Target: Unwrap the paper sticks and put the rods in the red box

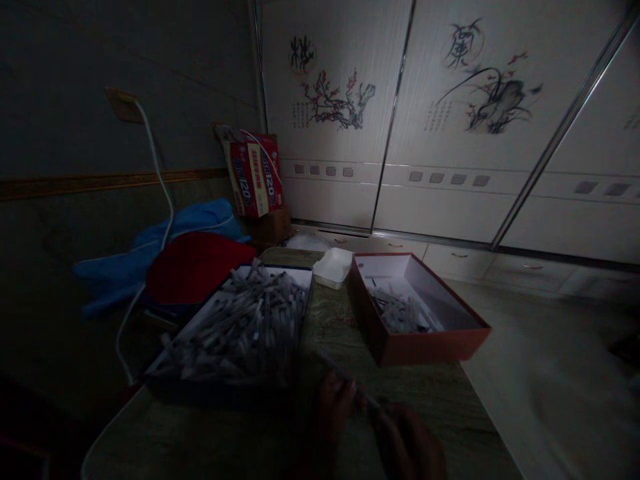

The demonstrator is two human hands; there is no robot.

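Above the near part of the table, my left hand [333, 405] pinches the middle of a slim pen [334, 363], its far end pointing up and left. My right hand [411, 440] has its fingers closed around the near end of the same pen. Dim light hides fine detail of the pen and fingers. Left of my hands, a shallow dark-edged box [173, 383] is heaped with pale, translucent pens [255, 327]. To the right, a red-brown box [425, 348] with a white inside has a smaller pile of similar pens [400, 310] on its floor.
A small white tray [334, 265] sits between the boxes on the stone-patterned table [335, 313]. On the left are a red round cushion-like thing [197, 267], blue cloth [200, 217] and a white cable [157, 160]. Behind stand a red carton [255, 175] and sliding cabinet doors [450, 147].
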